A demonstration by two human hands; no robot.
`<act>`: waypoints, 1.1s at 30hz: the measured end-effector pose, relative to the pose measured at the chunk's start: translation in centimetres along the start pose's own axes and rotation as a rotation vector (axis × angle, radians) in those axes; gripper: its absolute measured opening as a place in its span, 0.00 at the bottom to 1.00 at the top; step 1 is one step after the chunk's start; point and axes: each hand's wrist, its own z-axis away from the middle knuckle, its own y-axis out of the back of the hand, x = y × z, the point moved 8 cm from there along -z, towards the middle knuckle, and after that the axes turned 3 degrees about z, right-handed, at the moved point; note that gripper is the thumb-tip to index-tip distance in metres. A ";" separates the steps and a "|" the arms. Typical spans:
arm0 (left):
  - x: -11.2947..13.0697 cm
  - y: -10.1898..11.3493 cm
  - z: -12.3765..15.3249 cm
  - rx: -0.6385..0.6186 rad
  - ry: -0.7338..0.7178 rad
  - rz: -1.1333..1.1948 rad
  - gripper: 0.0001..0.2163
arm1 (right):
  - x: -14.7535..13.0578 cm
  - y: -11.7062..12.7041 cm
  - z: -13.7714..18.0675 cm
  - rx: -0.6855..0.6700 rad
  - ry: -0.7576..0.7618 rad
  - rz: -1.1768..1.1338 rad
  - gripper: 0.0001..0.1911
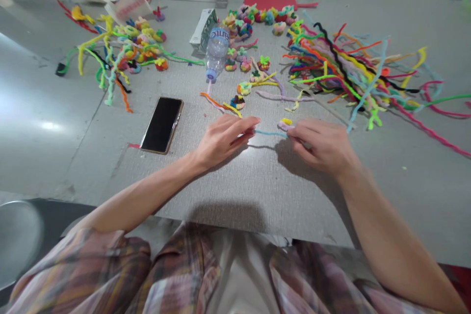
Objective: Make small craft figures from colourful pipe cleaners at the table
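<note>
A light-blue pipe cleaner (pixel 270 133) stretches almost level between my two hands, just above the table. My left hand (pixel 228 136) pinches its left end between closed fingers. The fingertips of my right hand (pixel 320 144) are closed on its right part. Close beyond my right fingertips is a small lilac and yellow pipe-cleaner piece (pixel 286 124); whether the hand touches it I cannot tell. Past my left hand lie a dark multicoloured twisted piece (pixel 238 102) and an orange pipe cleaner (pixel 212 100).
A large pile of loose pipe cleaners (pixel 342 71) lies at right, a tangled heap (pixel 136 41) at left. Finished-looking small twisted pieces (pixel 245 22) cluster at the back. A plastic bottle (pixel 218 51), a carton (pixel 203 32), a phone (pixel 162 125) and a tipped cup (pixel 130 4) also lie there.
</note>
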 end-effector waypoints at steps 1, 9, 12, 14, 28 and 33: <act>0.0 -0.1 0.0 -0.011 -0.006 -0.009 0.18 | 0.0 0.0 0.0 -0.008 0.007 0.009 0.08; 0.4 -1.0 0.2 -0.117 -0.042 -0.053 0.17 | -0.3 -0.4 -0.2 -0.055 -0.010 0.027 0.08; 0.2 -1.4 0.6 -0.153 -0.034 -0.050 0.16 | -0.6 -1.0 -0.3 -0.088 -0.036 0.010 0.08; 0.0 -1.7 0.9 -0.173 -0.029 -0.043 0.17 | -0.8 -1.4 -0.4 -0.099 -0.051 -0.017 0.07; 1.7 -2.2 0.8 -0.223 -0.146 -0.002 0.22 | -3.4 -3.7 -1.1 -0.089 -0.063 -0.110 0.12; 1.1 -2.3 1.0 -0.233 -0.107 -0.021 0.20 | -2.8 -2.8 -1.0 -0.049 -0.110 -0.143 0.10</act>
